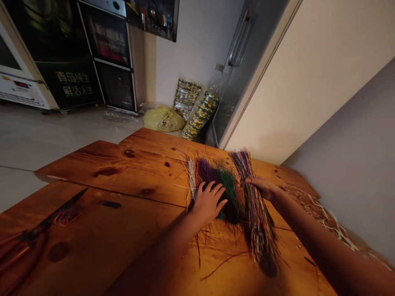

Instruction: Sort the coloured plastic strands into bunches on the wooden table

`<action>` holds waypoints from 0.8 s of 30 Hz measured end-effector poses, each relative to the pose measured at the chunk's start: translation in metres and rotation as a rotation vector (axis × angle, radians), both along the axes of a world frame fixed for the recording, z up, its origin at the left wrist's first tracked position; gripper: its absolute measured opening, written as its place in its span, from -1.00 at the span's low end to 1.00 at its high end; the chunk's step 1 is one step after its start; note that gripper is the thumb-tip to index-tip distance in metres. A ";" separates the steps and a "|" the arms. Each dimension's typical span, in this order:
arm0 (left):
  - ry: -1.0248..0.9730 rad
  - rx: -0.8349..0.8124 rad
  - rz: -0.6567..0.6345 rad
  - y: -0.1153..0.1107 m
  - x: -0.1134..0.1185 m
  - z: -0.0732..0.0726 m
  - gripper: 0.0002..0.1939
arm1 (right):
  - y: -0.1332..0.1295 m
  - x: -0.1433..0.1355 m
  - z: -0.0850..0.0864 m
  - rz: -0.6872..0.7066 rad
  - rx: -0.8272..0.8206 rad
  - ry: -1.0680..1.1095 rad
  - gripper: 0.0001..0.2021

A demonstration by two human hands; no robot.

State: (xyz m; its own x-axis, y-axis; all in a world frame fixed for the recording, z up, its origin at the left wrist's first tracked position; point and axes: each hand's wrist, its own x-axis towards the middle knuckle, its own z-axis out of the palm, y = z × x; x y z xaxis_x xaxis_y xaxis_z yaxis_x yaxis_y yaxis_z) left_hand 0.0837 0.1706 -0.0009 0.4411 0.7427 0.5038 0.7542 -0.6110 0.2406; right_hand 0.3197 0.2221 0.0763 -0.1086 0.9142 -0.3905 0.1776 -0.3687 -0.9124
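My left hand (208,203) lies on a pile of thin strands sorted by colour, its fingers spread. In that pile are white strands (191,176) at the left edge, purple strands (207,170) in the middle and green strands (227,181) to the right. My right hand (263,188) is closed on a long bundle of mixed-colour thin strands (254,213), which look like cut wires. The bundle lies slanted across the planks, its lower end fanning out. The right fingertips are partly lost against the bundle.
Dark-bladed scissors with reddish handles (46,226) lie at the left of the wooden table (138,230). Loose pale strands (327,218) litter its right side. Beyond the table are a yellow bag (163,119), wrapped patterned rolls (200,115), a cabinet (108,57) and a door (237,53).
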 end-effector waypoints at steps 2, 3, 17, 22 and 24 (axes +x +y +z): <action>0.000 0.001 -0.005 0.000 0.000 0.000 -0.56 | -0.004 0.012 0.002 -0.093 0.011 0.059 -0.94; 0.000 0.002 -0.008 0.000 0.000 0.000 -0.57 | -0.008 0.018 0.003 -0.142 0.024 0.091 -0.94; 0.082 0.060 0.017 -0.001 0.001 0.000 -0.58 | -0.093 0.088 0.016 -0.638 0.404 0.529 -0.76; 0.166 0.069 0.005 -0.003 0.003 0.006 -0.57 | -0.118 0.101 0.040 -0.726 0.535 0.643 -0.75; 0.207 0.069 0.007 -0.005 0.002 0.013 -0.57 | -0.124 0.103 0.050 -0.749 0.577 0.682 -0.75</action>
